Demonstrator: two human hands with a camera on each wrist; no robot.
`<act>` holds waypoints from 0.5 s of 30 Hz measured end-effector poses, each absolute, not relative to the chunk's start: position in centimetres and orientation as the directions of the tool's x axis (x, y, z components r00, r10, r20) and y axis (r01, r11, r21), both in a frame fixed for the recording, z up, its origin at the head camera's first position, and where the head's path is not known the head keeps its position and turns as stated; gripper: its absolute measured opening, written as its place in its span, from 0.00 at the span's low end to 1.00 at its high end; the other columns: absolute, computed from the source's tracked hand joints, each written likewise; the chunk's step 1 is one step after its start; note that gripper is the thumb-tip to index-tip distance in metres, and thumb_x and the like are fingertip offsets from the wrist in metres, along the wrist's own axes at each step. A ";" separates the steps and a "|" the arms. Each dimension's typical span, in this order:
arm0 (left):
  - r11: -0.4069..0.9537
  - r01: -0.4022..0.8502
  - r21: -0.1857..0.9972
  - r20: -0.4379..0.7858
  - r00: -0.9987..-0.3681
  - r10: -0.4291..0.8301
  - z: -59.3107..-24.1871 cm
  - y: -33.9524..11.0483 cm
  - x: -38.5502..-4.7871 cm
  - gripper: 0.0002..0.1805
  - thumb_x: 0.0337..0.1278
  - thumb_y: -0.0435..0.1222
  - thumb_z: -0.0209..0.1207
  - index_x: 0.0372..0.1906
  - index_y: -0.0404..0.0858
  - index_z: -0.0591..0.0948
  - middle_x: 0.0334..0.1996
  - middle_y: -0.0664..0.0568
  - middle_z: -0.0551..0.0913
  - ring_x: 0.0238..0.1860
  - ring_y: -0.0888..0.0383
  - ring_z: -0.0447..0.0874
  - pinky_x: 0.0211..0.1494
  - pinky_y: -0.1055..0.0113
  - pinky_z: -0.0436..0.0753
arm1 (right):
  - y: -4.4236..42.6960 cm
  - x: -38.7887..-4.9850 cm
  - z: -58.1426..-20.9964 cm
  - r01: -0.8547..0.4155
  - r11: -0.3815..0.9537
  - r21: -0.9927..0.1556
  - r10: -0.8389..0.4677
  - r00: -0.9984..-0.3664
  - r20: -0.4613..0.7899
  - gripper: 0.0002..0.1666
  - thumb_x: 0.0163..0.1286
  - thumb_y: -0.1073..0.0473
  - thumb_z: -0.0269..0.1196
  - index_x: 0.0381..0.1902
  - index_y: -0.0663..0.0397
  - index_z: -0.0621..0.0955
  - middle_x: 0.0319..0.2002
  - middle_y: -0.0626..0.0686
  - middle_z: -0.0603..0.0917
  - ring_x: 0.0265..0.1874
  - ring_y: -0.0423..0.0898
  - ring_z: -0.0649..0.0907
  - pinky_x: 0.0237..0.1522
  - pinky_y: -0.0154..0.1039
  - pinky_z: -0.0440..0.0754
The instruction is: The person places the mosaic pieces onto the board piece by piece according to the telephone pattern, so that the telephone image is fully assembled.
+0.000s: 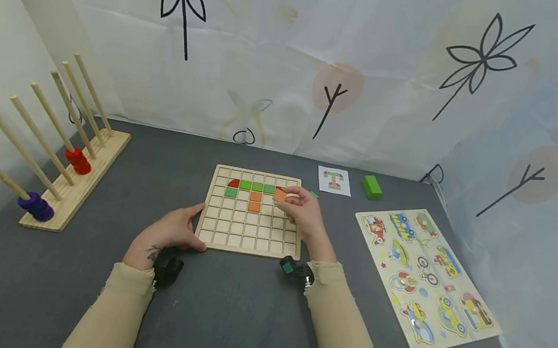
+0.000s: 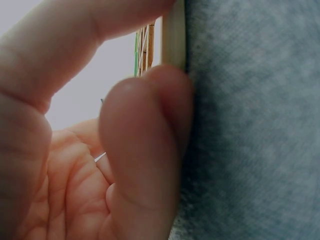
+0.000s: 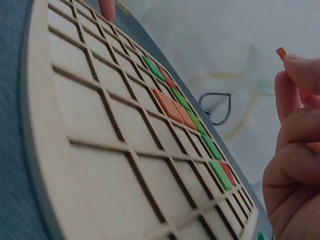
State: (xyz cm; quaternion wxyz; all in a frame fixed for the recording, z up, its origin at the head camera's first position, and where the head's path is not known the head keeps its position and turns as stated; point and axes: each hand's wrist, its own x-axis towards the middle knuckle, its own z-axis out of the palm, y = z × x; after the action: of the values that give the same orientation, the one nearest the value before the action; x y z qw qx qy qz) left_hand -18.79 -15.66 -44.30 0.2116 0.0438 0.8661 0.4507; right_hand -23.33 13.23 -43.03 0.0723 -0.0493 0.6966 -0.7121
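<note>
A square wooden grid board [image 1: 227,239] lies on the dark table. Green tiles [image 1: 257,187], a red rounded tile [image 1: 234,182] and two stacked orange tiles [image 1: 255,202] sit in its cells. My left hand [image 1: 169,234] touches the board's lower left corner, index finger at the left edge and thumb at the bottom edge. Above the board's upper right, my right hand [image 1: 307,217] pinches an orange square tile [image 1: 279,194] between thumb and fingertips. Seen in the right wrist view, this tile [image 3: 281,53] is edge-on and raised off the board. A green piece [image 1: 314,195] shows partly behind that hand.
A small pattern card [image 1: 334,186] and a green block [image 1: 371,187] lie behind the board on the right. To the right is a vehicle puzzle board [image 1: 386,286]. A peg stand [image 1: 89,178] with red and purple rings stands left. White cloth [image 1: 276,47] hangs behind.
</note>
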 end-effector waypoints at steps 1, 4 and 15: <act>0.589 -0.115 0.800 -0.327 -0.907 0.267 -44.3 -15.7 -18.8 0.59 0.32 0.30 0.71 0.73 0.38 0.49 0.11 0.52 0.69 0.12 0.59 0.64 0.20 0.64 0.69 | 12.9 -23.2 -43.1 0.036 -0.017 -0.999 -0.185 -0.982 -0.033 0.20 0.60 0.72 0.60 0.51 0.64 0.73 0.19 0.41 0.78 0.10 0.36 0.60 0.16 0.32 0.57; 0.587 -0.113 0.802 -0.324 -0.908 0.267 -44.4 -15.7 -18.8 0.59 0.32 0.30 0.71 0.73 0.38 0.49 0.11 0.52 0.70 0.12 0.59 0.65 0.20 0.64 0.69 | 12.0 -22.9 -43.3 0.043 -0.016 -0.999 -0.216 -0.976 -0.039 0.23 0.61 0.72 0.60 0.55 0.69 0.72 0.19 0.40 0.79 0.10 0.37 0.60 0.16 0.32 0.57; 0.597 -0.109 0.795 -0.326 -0.907 0.268 -44.2 -15.6 -18.7 0.58 0.32 0.30 0.71 0.73 0.37 0.49 0.13 0.52 0.71 0.13 0.58 0.66 0.21 0.64 0.70 | 9.7 -22.7 -44.2 0.103 0.075 -0.992 -0.197 -0.973 -0.116 0.23 0.57 0.70 0.64 0.52 0.65 0.77 0.22 0.44 0.79 0.13 0.39 0.65 0.17 0.31 0.61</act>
State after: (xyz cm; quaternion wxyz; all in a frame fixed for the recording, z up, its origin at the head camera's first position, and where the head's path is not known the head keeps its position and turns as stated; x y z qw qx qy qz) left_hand -18.73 -15.56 -44.23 0.2113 0.0457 0.8682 0.4466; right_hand -22.67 9.73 -44.23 0.1104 -0.0327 0.7249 -0.6792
